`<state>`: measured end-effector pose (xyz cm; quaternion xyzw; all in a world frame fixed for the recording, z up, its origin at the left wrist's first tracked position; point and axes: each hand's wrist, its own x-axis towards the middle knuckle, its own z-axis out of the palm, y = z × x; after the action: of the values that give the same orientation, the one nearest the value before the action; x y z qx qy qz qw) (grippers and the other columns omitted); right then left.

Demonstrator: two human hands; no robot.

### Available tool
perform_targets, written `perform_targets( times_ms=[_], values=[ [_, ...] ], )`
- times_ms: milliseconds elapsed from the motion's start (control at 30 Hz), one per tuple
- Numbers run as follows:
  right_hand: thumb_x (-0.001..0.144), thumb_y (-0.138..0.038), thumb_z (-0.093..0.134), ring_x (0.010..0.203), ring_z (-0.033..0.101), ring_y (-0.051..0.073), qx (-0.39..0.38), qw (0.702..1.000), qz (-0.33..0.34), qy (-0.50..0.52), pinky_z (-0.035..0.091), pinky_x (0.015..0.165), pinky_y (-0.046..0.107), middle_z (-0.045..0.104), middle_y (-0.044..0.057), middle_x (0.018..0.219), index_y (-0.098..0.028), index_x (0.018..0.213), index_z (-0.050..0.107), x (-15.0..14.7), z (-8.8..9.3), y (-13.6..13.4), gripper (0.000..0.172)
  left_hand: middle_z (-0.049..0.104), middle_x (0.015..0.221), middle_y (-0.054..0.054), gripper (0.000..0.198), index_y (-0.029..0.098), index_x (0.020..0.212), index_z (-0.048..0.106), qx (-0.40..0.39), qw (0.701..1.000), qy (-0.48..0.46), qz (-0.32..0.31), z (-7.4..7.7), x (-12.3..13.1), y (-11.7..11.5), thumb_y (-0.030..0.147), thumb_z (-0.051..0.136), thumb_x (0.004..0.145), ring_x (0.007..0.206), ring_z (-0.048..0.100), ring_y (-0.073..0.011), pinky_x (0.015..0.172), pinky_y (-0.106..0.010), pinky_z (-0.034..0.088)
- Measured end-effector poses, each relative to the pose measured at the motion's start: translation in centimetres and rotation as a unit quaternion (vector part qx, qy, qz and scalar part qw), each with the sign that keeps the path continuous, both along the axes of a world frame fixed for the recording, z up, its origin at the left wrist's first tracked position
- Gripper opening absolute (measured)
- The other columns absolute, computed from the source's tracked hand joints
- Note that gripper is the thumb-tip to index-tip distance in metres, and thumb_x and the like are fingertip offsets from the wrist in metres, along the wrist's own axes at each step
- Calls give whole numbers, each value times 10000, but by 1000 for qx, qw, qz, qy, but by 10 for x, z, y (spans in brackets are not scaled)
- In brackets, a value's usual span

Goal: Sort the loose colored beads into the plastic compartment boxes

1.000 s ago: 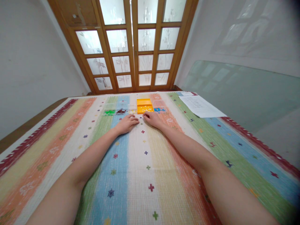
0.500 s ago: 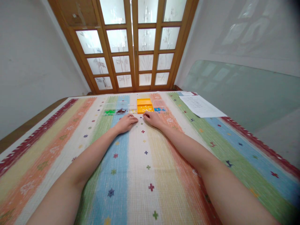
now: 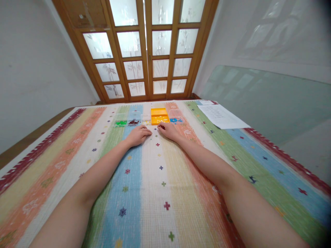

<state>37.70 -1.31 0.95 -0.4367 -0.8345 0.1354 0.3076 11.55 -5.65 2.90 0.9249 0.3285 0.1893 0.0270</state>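
Note:
Both my arms reach far out over a striped, many-coloured cloth (image 3: 155,193). My left hand (image 3: 138,135) lies on the cloth with its fingers stretched toward the middle, holding nothing that shows. My right hand (image 3: 168,130) rests a little apart from it, fingertips pinched together on something too small to make out. Just beyond the hands stands a yellow tray (image 3: 159,116). Beside the tray are clear compartments of green beads (image 3: 121,123), dark red beads (image 3: 133,122) and blue beads (image 3: 176,120).
A white printed sheet (image 3: 221,117) lies on the cloth at the far right. A wooden door with frosted glass panes (image 3: 148,51) stands behind the table. A large glass pane (image 3: 261,100) leans along the right wall.
Both hands stay in place near the tray. The left fingertips have drawn back slightly. The view has shifted a trifle.

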Motion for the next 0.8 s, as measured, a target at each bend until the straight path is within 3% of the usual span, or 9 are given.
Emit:
perform_targets(
  times_ms=[400,800],
  values=[
    [996,-247,554,827,645,190,10,1000,3,4,399,739,272,775,52,942,-200,964,751,0,-3,3,205,766,1073,-68,267,217,1048,782,25,1000,8,4,11,5,-9,159,534,967,1069,625,-247,993,-414,501],
    [993,-243,577,838,650,195,6,1000,3,-2,404,740,271,781,61,969,-196,968,752,1,-4,4,183,709,1196,-87,329,257,1271,728,11,999,18,30,3,7,-10,264,517,1018,1138,612,-248,1033,-415,481]
  ],
)
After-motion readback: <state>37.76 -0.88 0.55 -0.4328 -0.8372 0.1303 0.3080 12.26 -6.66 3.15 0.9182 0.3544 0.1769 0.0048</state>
